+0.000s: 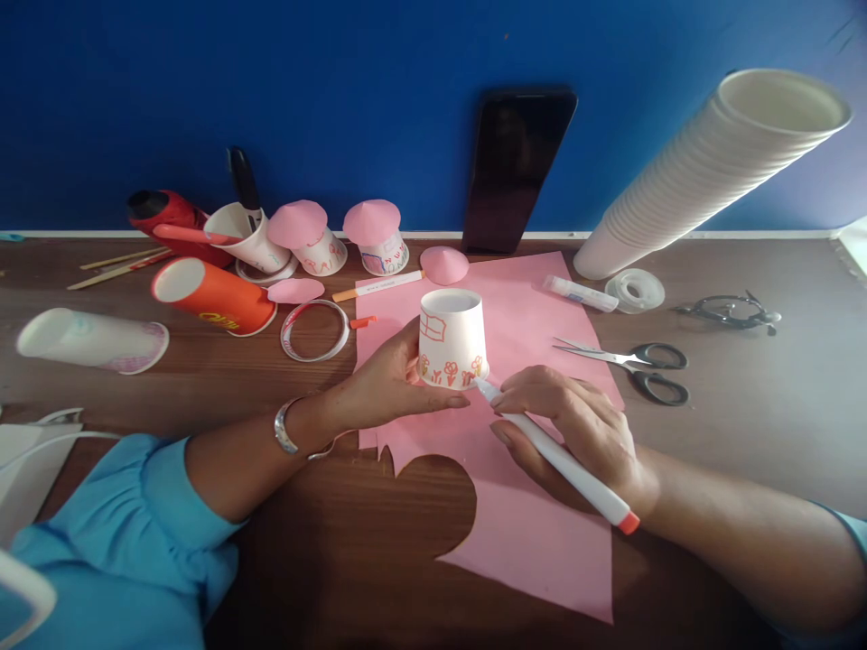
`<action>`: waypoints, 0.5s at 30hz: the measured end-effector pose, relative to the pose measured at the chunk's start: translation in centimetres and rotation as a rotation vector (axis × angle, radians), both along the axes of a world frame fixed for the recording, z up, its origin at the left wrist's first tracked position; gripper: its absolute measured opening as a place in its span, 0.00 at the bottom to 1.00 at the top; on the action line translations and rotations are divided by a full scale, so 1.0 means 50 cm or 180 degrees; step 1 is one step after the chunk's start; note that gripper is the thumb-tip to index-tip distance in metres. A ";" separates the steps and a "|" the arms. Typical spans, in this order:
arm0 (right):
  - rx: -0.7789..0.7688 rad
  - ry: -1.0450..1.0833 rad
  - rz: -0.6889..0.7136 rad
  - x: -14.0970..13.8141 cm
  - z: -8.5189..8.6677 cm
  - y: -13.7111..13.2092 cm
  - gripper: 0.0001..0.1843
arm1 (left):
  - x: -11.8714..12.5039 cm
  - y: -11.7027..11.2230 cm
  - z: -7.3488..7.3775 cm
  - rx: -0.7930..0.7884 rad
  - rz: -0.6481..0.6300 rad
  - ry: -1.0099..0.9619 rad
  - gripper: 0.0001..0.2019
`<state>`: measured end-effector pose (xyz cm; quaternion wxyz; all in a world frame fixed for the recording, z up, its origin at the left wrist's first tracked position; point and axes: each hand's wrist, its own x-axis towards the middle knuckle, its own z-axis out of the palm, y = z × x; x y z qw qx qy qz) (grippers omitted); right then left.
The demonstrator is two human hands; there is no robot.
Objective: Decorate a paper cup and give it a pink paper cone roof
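Observation:
My left hand (386, 375) is closed around the left side and base of a white paper cup (452, 336), which it holds above a pink paper sheet (535, 329). Orange-red flowers run along the cup's lower edge, with a window shape drawn higher up. In my right hand (575, 420) is a white marker pen (569, 474) with an orange-red end. Its tip meets or nearly meets the cup's lower right edge. An orange cap (363, 322) lies left of the cup.
Two small cups with pink cone tops (371, 224), an orange cup (209, 293) and a cup holding pens (247, 239) stand back left. A black phone (518, 171) leans on the blue wall. Scissors (637, 359), tape (635, 291) and a tall cup stack (711, 171) are right.

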<state>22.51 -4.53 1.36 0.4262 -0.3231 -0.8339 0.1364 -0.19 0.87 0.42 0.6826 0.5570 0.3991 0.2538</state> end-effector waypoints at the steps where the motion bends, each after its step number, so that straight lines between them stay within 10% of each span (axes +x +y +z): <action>1: 0.0003 -0.0009 0.0006 0.000 0.001 0.000 0.05 | 0.000 0.000 0.000 -0.0005 0.0005 -0.0009 0.38; 15: 0.0009 0.0057 0.0110 -0.003 -0.005 -0.001 0.06 | 0.001 -0.004 0.001 0.0047 0.0000 -0.0025 0.39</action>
